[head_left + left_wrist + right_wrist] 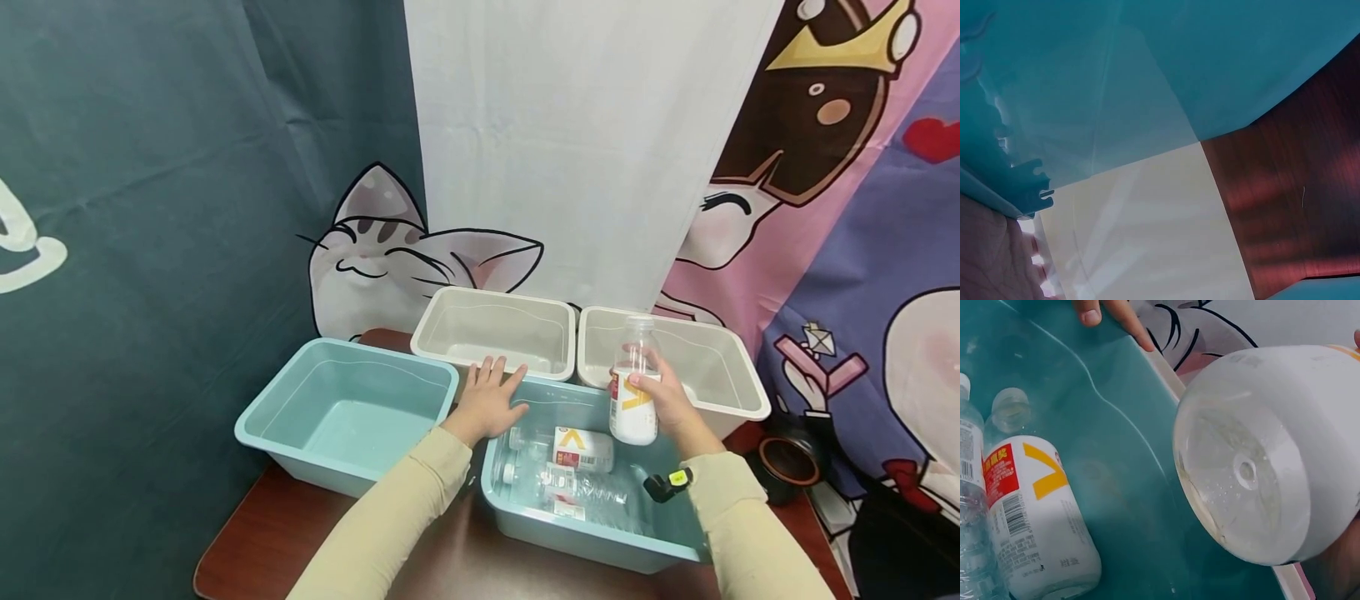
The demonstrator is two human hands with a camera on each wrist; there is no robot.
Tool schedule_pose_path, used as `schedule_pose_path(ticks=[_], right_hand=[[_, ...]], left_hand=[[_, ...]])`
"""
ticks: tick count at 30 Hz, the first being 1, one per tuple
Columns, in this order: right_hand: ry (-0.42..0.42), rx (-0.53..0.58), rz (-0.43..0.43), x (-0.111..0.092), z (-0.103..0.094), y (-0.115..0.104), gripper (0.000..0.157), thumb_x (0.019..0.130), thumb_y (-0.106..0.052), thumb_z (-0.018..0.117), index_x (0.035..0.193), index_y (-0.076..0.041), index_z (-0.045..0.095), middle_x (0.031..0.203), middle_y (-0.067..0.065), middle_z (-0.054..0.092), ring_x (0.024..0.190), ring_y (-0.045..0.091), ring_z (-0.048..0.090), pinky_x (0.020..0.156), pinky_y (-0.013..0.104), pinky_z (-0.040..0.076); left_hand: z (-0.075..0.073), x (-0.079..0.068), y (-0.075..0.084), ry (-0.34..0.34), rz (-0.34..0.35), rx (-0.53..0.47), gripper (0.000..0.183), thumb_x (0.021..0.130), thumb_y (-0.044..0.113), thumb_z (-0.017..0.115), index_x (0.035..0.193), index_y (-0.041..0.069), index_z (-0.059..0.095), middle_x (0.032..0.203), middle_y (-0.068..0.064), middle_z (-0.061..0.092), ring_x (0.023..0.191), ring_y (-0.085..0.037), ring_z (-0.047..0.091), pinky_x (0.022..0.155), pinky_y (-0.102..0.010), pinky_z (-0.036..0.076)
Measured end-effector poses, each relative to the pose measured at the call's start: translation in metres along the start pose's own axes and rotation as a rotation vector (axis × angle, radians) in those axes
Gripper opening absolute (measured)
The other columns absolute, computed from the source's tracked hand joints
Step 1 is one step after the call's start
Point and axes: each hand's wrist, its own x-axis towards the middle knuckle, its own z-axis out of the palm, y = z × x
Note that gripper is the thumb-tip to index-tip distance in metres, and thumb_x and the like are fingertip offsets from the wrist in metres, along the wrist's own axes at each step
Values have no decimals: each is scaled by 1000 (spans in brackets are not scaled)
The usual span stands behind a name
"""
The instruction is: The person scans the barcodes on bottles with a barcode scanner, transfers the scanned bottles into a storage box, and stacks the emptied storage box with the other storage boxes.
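My right hand [670, 402] grips a clear plastic bottle [634, 408] with a white, red and yellow label, upright over the right part of the front blue tub [570, 533]. In the right wrist view the base of this bottle [1244, 475] fills the right side. My left hand [489, 402], fingers spread, rests at the tub's back left corner. Inside the tub lie a similar labelled bottle [583, 450] and clear water bottles [592, 490] on their sides. In the left wrist view only part of the left palm [988, 250] shows, beside the blue tub wall [1116, 75].
Another blue tub [352, 354] stands to the left. Two off-white tubs, a left one [495, 300] and a right one [720, 358], stand behind. All are on a dark red-brown table [262, 533]. A dark round object [787, 462] is at the right, and printed curtains [187, 167] hang behind.
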Motion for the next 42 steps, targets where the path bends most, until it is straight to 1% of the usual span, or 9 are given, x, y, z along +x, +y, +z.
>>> schedule_pose_path(ticks=[4,10,15,19,27,33,35,39,42], right_hand=[[14,-12,-8,-1,-4,-3,46,96,0,50,135,-23,48,104,-1,72,86,16,73,73,31,61],[66,93,-39,-5,-10,-6,45,98,4,44,136,-19,46,104,2,73,87,17,74,73,32,61],[127,135,-59,-8,-14,-7,42,100,1,41,137,-20,44,104,0,74,88,15,74,73,31,61],[164,186,-95,-8,-16,-8,42,100,1,38,137,-17,42,102,1,73,87,16,74,74,32,61],[256,249,-141,-9,-20,-10,42,100,-4,43,140,-16,39,101,3,74,87,16,74,76,31,61],[256,370,-201,-10,-21,-11,40,102,1,37,138,-16,38,99,7,73,87,20,75,75,31,61],[256,406,-224,-10,-23,-11,40,102,0,36,139,-16,36,100,8,71,89,20,74,77,31,60],[295,450,-246,-12,-26,-12,44,102,-5,39,143,-17,29,105,8,66,92,20,73,80,31,59],[339,482,-248,-14,-28,-13,47,100,-7,42,143,-19,29,106,8,64,93,21,72,81,31,59]], left_hand=[[1,0,0,0,3,-1,72,103,59,39,164,30,14,169,-14,9,156,-35,2,124,-56,3],[0,0,-1,-8,7,-13,73,103,59,40,164,30,14,169,-14,9,156,-36,2,124,-56,2],[1,0,-3,-3,12,-33,72,103,57,42,164,30,15,169,-15,8,155,-36,0,123,-56,0],[2,1,-4,2,21,-28,72,103,57,42,164,30,15,169,-15,9,155,-37,3,123,-57,1],[0,0,-3,-6,15,-39,72,103,56,42,164,29,15,169,-15,8,155,-36,0,123,-56,0],[0,0,-3,5,12,-39,72,102,56,43,164,29,16,169,-15,9,155,-36,1,123,-56,1],[0,0,-3,12,14,-42,72,102,55,43,164,28,17,169,-16,10,155,-37,3,123,-56,2],[1,0,-2,19,22,-46,72,102,55,43,164,27,18,169,-17,12,155,-37,3,123,-57,2],[0,-1,-2,16,21,-46,73,102,57,42,164,28,17,169,-16,11,155,-37,2,123,-56,2]])
